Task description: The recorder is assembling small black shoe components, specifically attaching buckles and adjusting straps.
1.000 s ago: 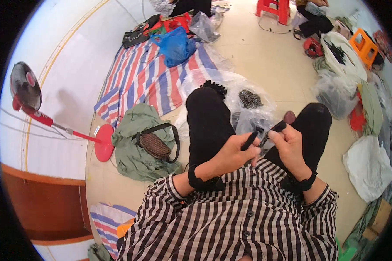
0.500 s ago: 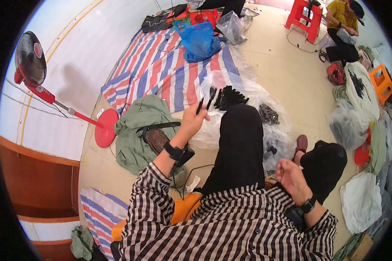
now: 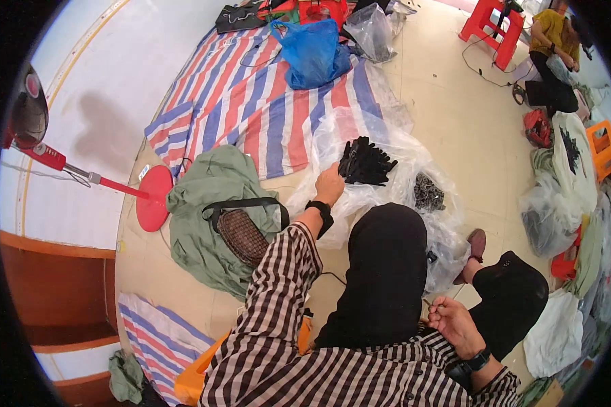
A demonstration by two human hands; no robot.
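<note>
My left hand (image 3: 329,185) reaches forward to the near left edge of a pile of slim black strip-like pieces (image 3: 368,163). Its fingers are closed at the tips, pinching at a black piece there; the pile partly hides what they hold. The pile lies on clear plastic sheeting (image 3: 346,122) on the floor, beyond my left knee. On the same plastic, to the right, is a heap of small dark metallic-looking parts (image 3: 428,193). My right hand (image 3: 457,327) is curled palm-up between my legs, with a small thin piece pinched at its fingertips.
A brown patterned bag (image 3: 243,236) with a black strap lies on green cloth (image 3: 197,203) to the left, near a red-based fan (image 3: 155,198). Striped sheeting (image 3: 251,115) carries a blue plastic bag (image 3: 312,54). Far right, another person (image 3: 553,51) sits near a red stool (image 3: 492,30).
My left hand has moved forward and right, from above the green cloth to the black pile, carrying a black strip-like piece. My right hand has shifted slightly down and shows a small piece.
</note>
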